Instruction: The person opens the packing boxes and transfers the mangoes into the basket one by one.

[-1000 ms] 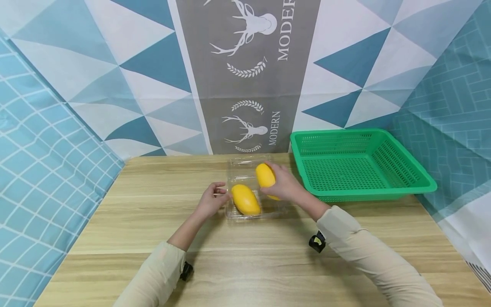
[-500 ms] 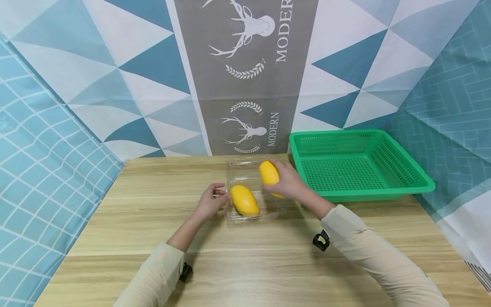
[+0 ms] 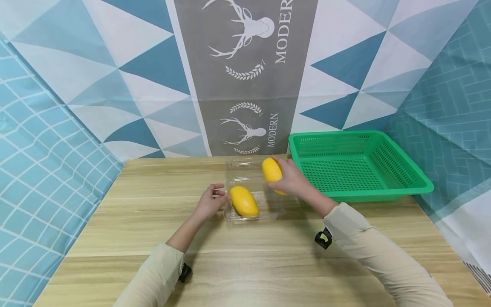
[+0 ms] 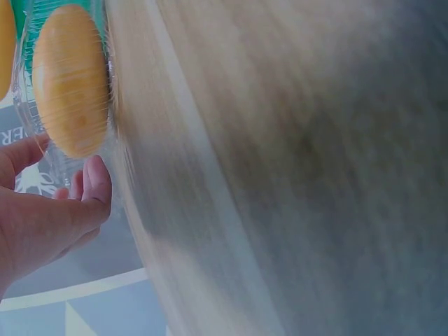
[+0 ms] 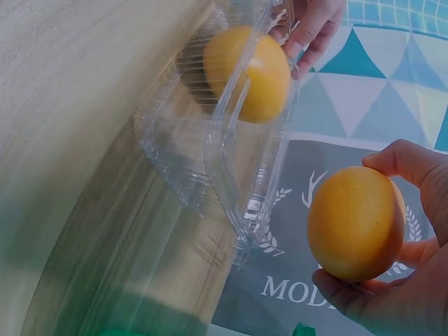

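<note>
In the head view, my right hand holds a yellow mango up over the right side of a clear plastic clamshell box. Thumb and fingers grip opposite sides of this mango in the right wrist view. A second mango lies in the box's left half. At the box's left edge, my left hand holds the rim with its thumb and fingertips. The left wrist view shows that hand at the box's end, close to the mango inside. The box's lid stands folded back.
A green slotted basket stands at the back right of the wooden table, just right of the box. Patterned cloth hangs behind the table, and blue tiled cloth lines the left side.
My right hand has moved right and slightly upward with its mango, toward the green basket. The left hand, the box and the other mango stay nearly in place.
</note>
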`<action>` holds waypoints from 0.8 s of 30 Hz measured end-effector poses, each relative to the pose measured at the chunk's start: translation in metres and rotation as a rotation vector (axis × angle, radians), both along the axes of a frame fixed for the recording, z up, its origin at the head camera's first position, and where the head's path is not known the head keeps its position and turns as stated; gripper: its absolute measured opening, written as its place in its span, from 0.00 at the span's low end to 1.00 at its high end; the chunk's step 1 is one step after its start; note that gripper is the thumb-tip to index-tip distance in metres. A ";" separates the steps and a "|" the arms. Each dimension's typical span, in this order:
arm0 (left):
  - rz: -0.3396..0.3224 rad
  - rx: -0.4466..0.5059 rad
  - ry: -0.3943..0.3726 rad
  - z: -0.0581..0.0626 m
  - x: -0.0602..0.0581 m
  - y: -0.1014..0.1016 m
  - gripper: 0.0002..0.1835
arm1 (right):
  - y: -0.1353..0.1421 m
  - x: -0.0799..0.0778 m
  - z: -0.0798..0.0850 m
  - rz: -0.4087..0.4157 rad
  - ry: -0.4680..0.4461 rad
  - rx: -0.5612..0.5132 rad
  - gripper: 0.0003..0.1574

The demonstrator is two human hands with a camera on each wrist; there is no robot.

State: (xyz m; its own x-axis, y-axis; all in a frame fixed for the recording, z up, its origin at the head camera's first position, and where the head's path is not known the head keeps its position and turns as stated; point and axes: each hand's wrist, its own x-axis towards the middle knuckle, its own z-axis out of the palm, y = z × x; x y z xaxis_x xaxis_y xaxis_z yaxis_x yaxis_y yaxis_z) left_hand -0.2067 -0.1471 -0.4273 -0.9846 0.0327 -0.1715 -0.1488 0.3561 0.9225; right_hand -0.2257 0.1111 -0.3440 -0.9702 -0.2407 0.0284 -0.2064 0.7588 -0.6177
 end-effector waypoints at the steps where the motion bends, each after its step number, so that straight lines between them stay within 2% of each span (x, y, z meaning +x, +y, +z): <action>1: -0.001 0.000 0.000 0.000 0.000 0.000 0.29 | 0.001 0.000 0.001 0.001 -0.001 0.000 0.54; 17: 0.000 -0.005 -0.012 0.001 0.001 -0.001 0.29 | 0.014 0.001 0.008 -0.006 -0.003 0.022 0.55; 24: -0.005 -0.015 0.002 0.002 0.002 -0.001 0.29 | 0.021 -0.002 0.008 -0.033 0.001 0.036 0.55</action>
State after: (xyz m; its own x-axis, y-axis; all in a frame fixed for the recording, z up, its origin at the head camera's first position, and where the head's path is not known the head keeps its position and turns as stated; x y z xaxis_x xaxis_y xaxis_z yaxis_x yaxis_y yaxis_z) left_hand -0.2044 -0.1477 -0.4257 -0.9849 0.0356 -0.1696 -0.1446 0.3704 0.9176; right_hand -0.2277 0.1321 -0.3358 -0.9776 -0.2096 0.0211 -0.1814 0.7867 -0.5901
